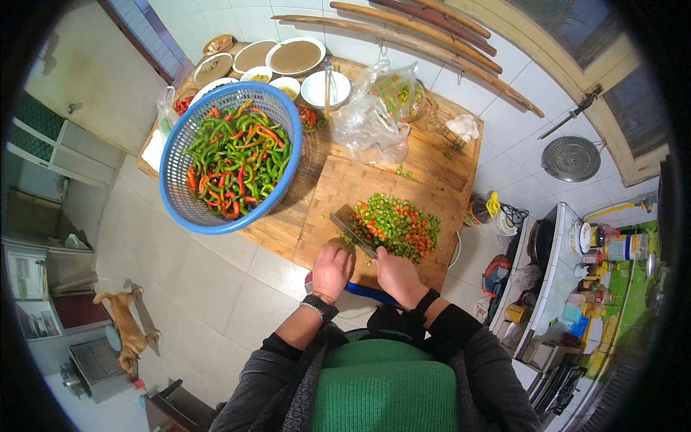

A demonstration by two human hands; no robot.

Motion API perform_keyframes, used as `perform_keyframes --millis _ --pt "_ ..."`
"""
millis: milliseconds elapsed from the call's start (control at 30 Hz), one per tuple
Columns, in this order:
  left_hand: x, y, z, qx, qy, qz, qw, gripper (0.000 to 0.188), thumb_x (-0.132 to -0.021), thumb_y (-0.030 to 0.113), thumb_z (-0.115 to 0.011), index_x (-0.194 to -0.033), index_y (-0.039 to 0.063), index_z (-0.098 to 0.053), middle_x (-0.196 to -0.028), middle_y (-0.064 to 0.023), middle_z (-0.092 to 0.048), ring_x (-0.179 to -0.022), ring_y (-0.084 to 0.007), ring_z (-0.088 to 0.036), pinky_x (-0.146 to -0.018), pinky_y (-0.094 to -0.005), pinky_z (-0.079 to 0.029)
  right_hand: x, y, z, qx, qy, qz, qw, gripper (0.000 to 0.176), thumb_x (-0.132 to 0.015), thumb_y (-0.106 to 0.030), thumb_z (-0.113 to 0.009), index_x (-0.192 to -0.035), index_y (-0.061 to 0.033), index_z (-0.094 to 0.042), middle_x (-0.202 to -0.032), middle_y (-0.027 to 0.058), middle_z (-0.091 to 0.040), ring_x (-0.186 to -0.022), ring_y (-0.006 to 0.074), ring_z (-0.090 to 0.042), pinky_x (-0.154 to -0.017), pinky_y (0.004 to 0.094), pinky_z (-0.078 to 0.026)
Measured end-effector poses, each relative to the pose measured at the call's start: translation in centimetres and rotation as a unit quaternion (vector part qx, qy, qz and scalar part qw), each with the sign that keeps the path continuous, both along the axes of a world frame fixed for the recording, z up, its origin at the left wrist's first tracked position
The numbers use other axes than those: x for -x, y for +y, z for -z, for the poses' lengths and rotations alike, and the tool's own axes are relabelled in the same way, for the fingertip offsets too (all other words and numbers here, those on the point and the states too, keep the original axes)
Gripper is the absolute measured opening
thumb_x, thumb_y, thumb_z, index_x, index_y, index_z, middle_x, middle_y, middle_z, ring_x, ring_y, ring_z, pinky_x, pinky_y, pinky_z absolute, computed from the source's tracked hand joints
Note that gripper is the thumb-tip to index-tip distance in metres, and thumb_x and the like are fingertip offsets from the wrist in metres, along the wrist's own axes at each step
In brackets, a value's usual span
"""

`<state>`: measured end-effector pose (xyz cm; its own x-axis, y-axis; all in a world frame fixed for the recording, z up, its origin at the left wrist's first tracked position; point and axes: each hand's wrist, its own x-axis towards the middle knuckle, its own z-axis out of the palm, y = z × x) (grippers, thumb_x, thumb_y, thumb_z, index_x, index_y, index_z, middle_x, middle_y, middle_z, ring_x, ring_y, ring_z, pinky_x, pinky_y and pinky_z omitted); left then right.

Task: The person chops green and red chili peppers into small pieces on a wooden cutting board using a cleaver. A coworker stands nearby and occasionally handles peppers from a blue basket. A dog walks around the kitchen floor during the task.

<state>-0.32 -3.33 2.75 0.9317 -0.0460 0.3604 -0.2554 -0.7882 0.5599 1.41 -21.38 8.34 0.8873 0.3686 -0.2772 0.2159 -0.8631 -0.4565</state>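
My right hand [398, 274] is closed round the handle of a kitchen knife [352, 233], whose blade lies at the left edge of a heap of chopped green and red peppers [397, 224]. The heap is on a wooden cutting board [334, 189]. My left hand [332, 268] rests at the board's near left edge, just beside the blade, fingers bent; what is under them is hidden. Left of the board, a blue plastic colander basket [296, 146] holds many whole green and red chili peppers [240, 156].
Bowls of brown liquid [296, 55], a white bowl [318, 89] with chopsticks [327, 86] and a clear plastic bag [372, 129] stand along the back of the wooden table [459, 156]. A cluttered counter [561, 254] is at right. A tan dog [128, 326] is on the floor at left.
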Motion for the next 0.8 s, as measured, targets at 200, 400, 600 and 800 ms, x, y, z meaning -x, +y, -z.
perform_keyframes --millis 200,400,600,800 --pt "-0.3 -0.1 0.8 -0.004 -0.014 0.025 1.0 0.013 -0.08 0.011 -0.069 -0.091 0.006 -0.069 -0.095 -0.0131 -0.064 -0.088 -0.0333 -0.062 -0.078 -0.0423 -0.052 0.3 -0.2 -0.2 -0.023 -0.024 -0.019 0.999 0.01 -0.085 -0.007 -0.052 -0.092 -0.0013 -0.047 -0.069 0.0194 -0.062 -0.065 0.0396 -0.065 -0.056 0.0509 -0.05" --pt "-0.1 0.4 0.6 -0.019 0.011 0.046 0.999 0.014 -0.078 0.009 -0.07 -0.09 0.002 -0.066 -0.091 -0.0138 -0.063 -0.086 -0.0332 -0.062 -0.076 -0.0412 -0.053 1.6 -0.8 -2.3 -0.008 -0.072 -0.06 0.996 0.012 -0.09 -0.013 -0.051 -0.092 -0.0023 -0.049 -0.067 0.0176 -0.062 -0.064 0.0379 -0.064 -0.056 0.0483 -0.051" --pt "0.3 0.4 0.7 -0.015 0.041 0.046 0.998 0.015 -0.077 0.008 -0.07 -0.091 0.002 -0.066 -0.09 -0.0144 -0.064 -0.087 -0.0333 -0.063 -0.077 -0.0407 -0.053 1.0 -0.3 -2.2 0.023 -0.077 -0.08 0.994 0.008 -0.087 -0.01 -0.051 -0.089 -0.0027 -0.05 -0.066 0.016 -0.061 -0.06 0.0361 -0.064 -0.052 0.0474 -0.051" --pt "-0.1 0.3 0.5 -0.027 -0.043 0.035 0.998 0.014 -0.078 0.01 -0.069 -0.09 0.003 -0.066 -0.088 -0.014 -0.064 -0.084 -0.0328 -0.063 -0.072 -0.0406 -0.054 -1.6 0.7 0.0 0.017 -0.102 -0.083 0.991 0.005 -0.086 -0.008 -0.053 -0.088 -0.0034 -0.051 -0.066 0.0147 -0.062 -0.059 0.034 -0.064 -0.051 0.0463 -0.05"
